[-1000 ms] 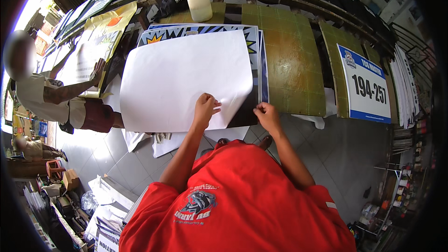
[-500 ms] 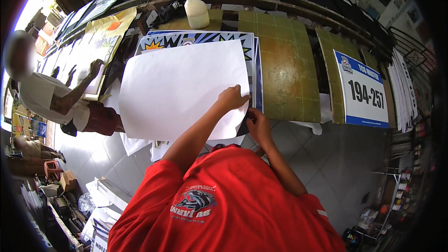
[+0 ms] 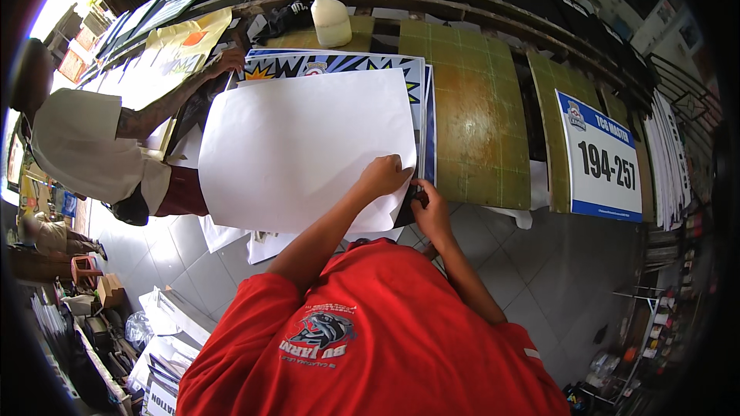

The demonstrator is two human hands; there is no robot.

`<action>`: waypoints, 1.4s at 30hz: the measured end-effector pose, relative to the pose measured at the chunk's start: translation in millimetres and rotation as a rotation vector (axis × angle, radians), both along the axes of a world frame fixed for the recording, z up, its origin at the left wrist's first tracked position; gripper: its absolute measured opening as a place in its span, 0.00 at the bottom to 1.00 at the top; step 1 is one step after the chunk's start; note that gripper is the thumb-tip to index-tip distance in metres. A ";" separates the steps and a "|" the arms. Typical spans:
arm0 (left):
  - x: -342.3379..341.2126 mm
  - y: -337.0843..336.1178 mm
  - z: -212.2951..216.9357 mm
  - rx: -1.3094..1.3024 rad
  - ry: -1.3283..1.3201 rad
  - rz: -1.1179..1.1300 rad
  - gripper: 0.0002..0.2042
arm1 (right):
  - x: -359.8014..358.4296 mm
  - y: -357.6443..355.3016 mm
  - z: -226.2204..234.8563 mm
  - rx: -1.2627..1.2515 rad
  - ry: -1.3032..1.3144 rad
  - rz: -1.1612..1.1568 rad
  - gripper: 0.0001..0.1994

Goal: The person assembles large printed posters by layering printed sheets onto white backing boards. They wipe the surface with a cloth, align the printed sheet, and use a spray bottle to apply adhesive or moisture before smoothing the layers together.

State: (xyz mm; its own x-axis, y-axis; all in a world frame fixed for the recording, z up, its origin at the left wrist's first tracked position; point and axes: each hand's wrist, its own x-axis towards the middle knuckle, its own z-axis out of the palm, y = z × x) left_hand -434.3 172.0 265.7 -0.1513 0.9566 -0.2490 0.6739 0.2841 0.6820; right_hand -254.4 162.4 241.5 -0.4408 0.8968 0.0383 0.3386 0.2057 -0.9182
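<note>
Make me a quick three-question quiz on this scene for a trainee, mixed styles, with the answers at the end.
1. True or false: the spray bottle stands beyond the far edge of the large white sheet.

2. Which hand is over the large white sheet, near its right edge?

3. What shows past the far edge of the large white sheet?
A) a keyboard
B) a colourful comic-style print
C) a fruit bowl

Key: 1. True. 2. The left hand. 3. B.

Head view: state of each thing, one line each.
White sheet, spread out, lower right corner curled
Printed poster, mostly covered by the sheet
Spray bottle, standing upright
Blue-and-white sign, printed side showing
Left hand, fingers bent at the sheet's right edge
Right hand, fingers bent beside it
</note>
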 end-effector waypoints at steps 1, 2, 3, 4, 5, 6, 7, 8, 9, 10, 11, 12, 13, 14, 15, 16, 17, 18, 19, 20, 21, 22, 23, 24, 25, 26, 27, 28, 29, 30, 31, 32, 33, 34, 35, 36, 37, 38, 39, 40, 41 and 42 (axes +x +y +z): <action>3.1 -0.6 4.4 -0.021 -0.030 0.007 0.21 | 0.8 0.0 0.1 0.003 -0.008 -0.001 0.21; 5.1 -1.6 9.2 -0.042 -0.061 0.017 0.20 | 0.9 -0.3 1.5 0.008 -0.016 0.002 0.21; 5.8 -1.8 9.0 -0.037 -0.068 0.010 0.20 | 0.9 -0.4 3.5 -0.004 -0.028 0.009 0.21; 6.3 -1.8 9.1 -0.032 -0.076 0.002 0.19 | 1.0 -0.5 6.0 -0.016 -0.040 0.014 0.21; 6.7 -1.7 10.1 -0.026 -0.081 -0.006 0.19 | 1.7 -0.5 7.6 -0.027 -0.051 0.020 0.21; 6.5 -1.2 11.1 -0.045 -0.098 -0.016 0.18 | 2.1 -0.8 8.2 -0.015 -0.057 0.019 0.21; 6.2 -0.7 12.0 -0.064 -0.115 -0.027 0.17 | 2.3 -1.3 8.6 -0.004 -0.064 0.018 0.21; 4.8 -0.9 12.8 -0.084 -0.134 -0.036 0.16 | 1.3 -1.9 9.6 0.005 -0.072 0.020 0.21; 4.7 -0.9 6.6 -0.016 -0.093 -0.038 0.16 | 0.1 -2.2 11.2 0.000 -0.080 0.024 0.21; 5.9 -0.7 -4.6 0.053 -0.050 -0.040 0.15 | -1.2 -2.3 12.9 -0.005 -0.087 0.029 0.21; 7.5 -0.3 -9.0 0.120 -0.009 -0.045 0.14 | -1.3 -2.4 14.1 -0.011 -0.095 0.030 0.21; 7.8 1.0 -13.1 0.137 -0.001 -0.030 0.13 | -1.0 -1.9 11.2 -0.009 -0.090 0.018 0.21; 7.8 2.2 -17.0 0.154 0.007 -0.015 0.13 | -0.2 -0.7 5.0 -0.007 -0.084 0.006 0.21; 7.7 2.4 -17.6 0.169 0.016 -0.002 0.12 | 0.9 -0.1 1.2 -0.007 -0.077 -0.007 0.21; 6.5 1.7 -18.2 0.212 -0.004 0.042 0.12 | 4.1 0.9 -1.3 0.005 -0.093 -0.023 0.21; 3.8 0.2 -18.8 0.254 -0.024 0.086 0.11 | 8.6 2.8 -2.9 0.018 -0.109 -0.039 0.21; 0.5 -4.0 -16.4 0.292 -0.043 0.130 0.11 | 10.4 2.8 1.0 0.026 -0.125 -0.055 0.22; -3.8 -9.3 -14.0 0.302 -0.077 0.132 0.11 | 14.3 2.7 5.9 0.005 -0.130 -0.056 0.22; -9.0 -15.7 -11.6 0.312 -0.111 0.133 0.10 | 20.3 2.0 12.9 -0.015 -0.135 -0.057 0.22; -10.3 -21.3 -5.6 0.320 -0.146 0.130 0.10 | 25.9 1.3 18.6 -0.037 -0.140 -0.063 0.22; -8.5 -26.9 -1.0 0.345 -0.186 0.124 0.10 | 32.1 1.5 15.3 0.023 -0.102 -0.050 0.21; -5.0 -33.6 3.1 0.370 -0.226 0.119 0.09 | 39.1 0.9 9.7 0.084 -0.063 -0.036 0.21; -1.4 -38.0 6.1 0.396 -0.268 0.114 0.09 | 41.9 -0.5 11.4 0.146 -0.027 -0.023 0.21; 3.5 -40.2 7.8 0.385 -0.303 0.109 0.08 | 48.0 -3.3 19.6 0.031 -0.075 -0.016 0.21; 9.3 -41.2 8.9 0.375 -0.337 0.105 0.08 | 51.5 -2.7 19.4 -0.003 -0.058 -0.002 0.19; 15.5 -42.1 9.5 0.362 -0.374 0.101 0.07 | 57.1 -2.7 18.3 -0.039 -0.044 0.011 0.17; 20.4 -41.6 10.4 0.365 -0.366 0.088 0.07 | 62.9 -2.2 17.3 -0.075 -0.029 0.025 0.16; 25.1 -40.3 11.4 0.369 -0.358 0.076 0.06 | 67.9 0.4 17.5 -0.181 0.043 0.019 0.14; 30.2 -38.3 11.0 0.373 -0.351 0.064 0.06 | 72.5 6.2 18.6 -0.286 0.115 0.010 0.13; 34.6 -36.8 9.7 0.356 -0.348 0.049 0.06 | 75.6 13.0 19.5 -0.391 0.187 0.003 0.11; 38.7 -35.6 8.2 0.338 -0.345 0.037 0.05 | 74.8 21.8 20.3 -0.344 0.203 -0.025 0.10; 43.5 -34.5 7.1 0.321 -0.340 0.025 0.05 | 69.9 33.4 21.4 -0.298 0.219 -0.051 0.09; 48.9 -32.5 10.9 0.309 -0.339 0.021 0.05 | 64.6 45.8 23.5 -0.249 0.240 -0.080 0.09; 54.7 -30.9 14.6 0.298 -0.339 0.020 0.05 | 57.4 58.3 22.9 -0.203 0.241 -0.102 0.08; 61.2 -28.2 17.6 0.287 -0.333 0.020 0.05 | 48.6 71.9 18.9 -0.159 0.246 -0.121 0.08; 67.1 -25.9 19.5 0.278 -0.328 0.042 0.05 | 43.4 84.1 15.4 -0.115 0.256 -0.135 0.07; 74.3 -24.2 21.0 0.268 -0.323 0.065 0.05 | 45.1 95.6 13.4 -0.138 0.212 -0.097 0.07; 77.7 -24.0 23.0 0.257 -0.310 0.086 0.06 | 45.0 105.1 10.6 -0.163 0.176 -0.059 0.07; 81.1 -24.0 23.3 0.255 -0.283 0.118 0.07 | 45.2 111.3 6.9 -0.187 0.139 -0.021 0.07; 84.6 -24.2 21.8 0.252 -0.256 0.150 0.08 | 45.0 113.8 2.4 -0.231 0.186 -0.017 0.07; 87.8 -23.8 21.3 0.253 -0.231 0.185 0.09 | 44.3 116.2 -0.7 -0.272 0.229 -0.009 0.06; 91.1 -24.0 21.2 0.230 -0.187 0.222 0.10 | 44.5 118.4 -3.4 -0.314 0.272 -0.001 0.06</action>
State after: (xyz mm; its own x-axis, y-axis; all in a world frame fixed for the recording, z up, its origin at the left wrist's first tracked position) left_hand -343.2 148.0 286.9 -0.3341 0.9396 -0.0744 0.4706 0.2347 0.8505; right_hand -209.8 280.7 238.0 -0.4511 0.8841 -0.1221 0.0749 -0.0988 -0.9923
